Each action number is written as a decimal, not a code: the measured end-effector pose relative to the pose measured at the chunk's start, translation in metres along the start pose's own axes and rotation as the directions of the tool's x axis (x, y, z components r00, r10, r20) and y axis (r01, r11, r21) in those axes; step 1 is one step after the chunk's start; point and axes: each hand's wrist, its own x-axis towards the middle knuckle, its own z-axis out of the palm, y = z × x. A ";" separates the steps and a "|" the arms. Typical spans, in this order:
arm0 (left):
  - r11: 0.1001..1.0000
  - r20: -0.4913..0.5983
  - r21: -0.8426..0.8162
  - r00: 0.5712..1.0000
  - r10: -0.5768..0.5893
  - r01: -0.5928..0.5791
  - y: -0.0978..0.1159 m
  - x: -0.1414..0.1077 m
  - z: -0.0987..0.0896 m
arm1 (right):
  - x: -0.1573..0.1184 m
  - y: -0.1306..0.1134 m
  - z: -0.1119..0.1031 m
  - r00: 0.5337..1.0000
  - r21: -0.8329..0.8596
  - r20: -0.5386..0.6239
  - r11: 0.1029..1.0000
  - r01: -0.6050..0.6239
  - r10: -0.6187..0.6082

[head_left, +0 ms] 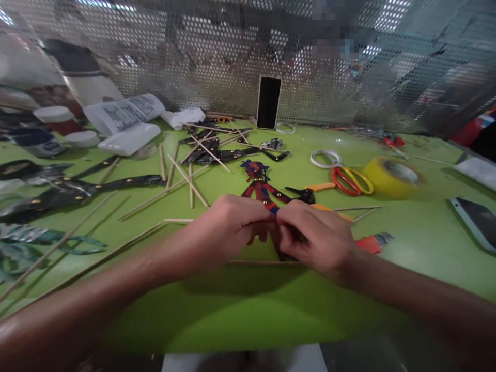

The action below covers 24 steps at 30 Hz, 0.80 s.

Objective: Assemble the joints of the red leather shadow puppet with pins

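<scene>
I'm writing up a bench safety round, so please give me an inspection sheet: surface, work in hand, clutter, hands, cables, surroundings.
Surface: green table, shadowed near the front.
Work in hand: red-and-blue figure, upper part visible beyond the fingers.
Clutter: loose wooden sticks, some crossing; black studded piece at left; yellow tape roll and white ring at right.
Hands: left hand and right hand closed at the figure's lower part; fingertips partly hidden.
Cables: nothing seen.
Surroundings: perforated panel behind; dark-screened device upright before it.
</scene>
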 end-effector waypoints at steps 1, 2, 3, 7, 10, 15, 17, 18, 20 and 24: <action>0.999 0.030 -0.029 0.999 -0.031 0.032 0.001 0.001 -0.002 | -0.001 0.004 -0.001 0.993 -0.046 0.026 0.992 0.119 -0.118; 0.997 0.062 -0.047 0.996 -0.058 0.061 0.002 0.002 -0.003 | -0.001 0.008 -0.002 0.976 -0.084 0.064 0.974 0.212 -0.207; 0.995 0.088 -0.056 0.993 -0.079 0.084 0.002 0.003 -0.004 | -0.001 0.010 -0.002 0.960 -0.104 0.085 0.956 0.274 -0.265; 0.992 0.069 -0.055 0.992 -0.110 0.114 0.002 0.003 -0.005 | -0.002 0.009 0.002 0.989 -0.019 0.021 0.989 0.144 -0.144; 0.987 0.026 -0.090 0.991 -0.130 0.132 0.000 0.001 -0.002 | -0.002 -0.002 0.008 0.988 0.154 -0.011 0.976 -0.153 0.156; 0.976 -0.036 -0.104 0.980 -0.194 0.190 0.000 -0.001 0.002 | 0.006 -0.023 0.005 0.779 0.505 0.225 0.613 -0.607 0.585; 0.970 -0.044 -0.111 0.974 -0.221 0.215 0.000 -0.001 0.003 | 0.008 -0.026 0.004 0.740 0.540 0.282 0.536 -0.649 0.611; 0.967 -0.039 -0.120 0.972 -0.232 0.226 0.001 -0.001 0.002 | 0.008 -0.026 0.004 0.750 0.531 0.267 0.558 -0.638 0.604; 0.962 -0.010 -0.144 0.972 -0.235 0.231 0.001 0.000 0.001 | 0.006 -0.021 0.005 0.827 0.460 0.179 0.698 -0.549 0.533; 0.973 0.080 -0.138 0.981 -0.177 0.187 0.000 0.000 -0.002 | -0.002 -0.003 0.008 0.992 0.145 -0.006 0.981 -0.125 0.127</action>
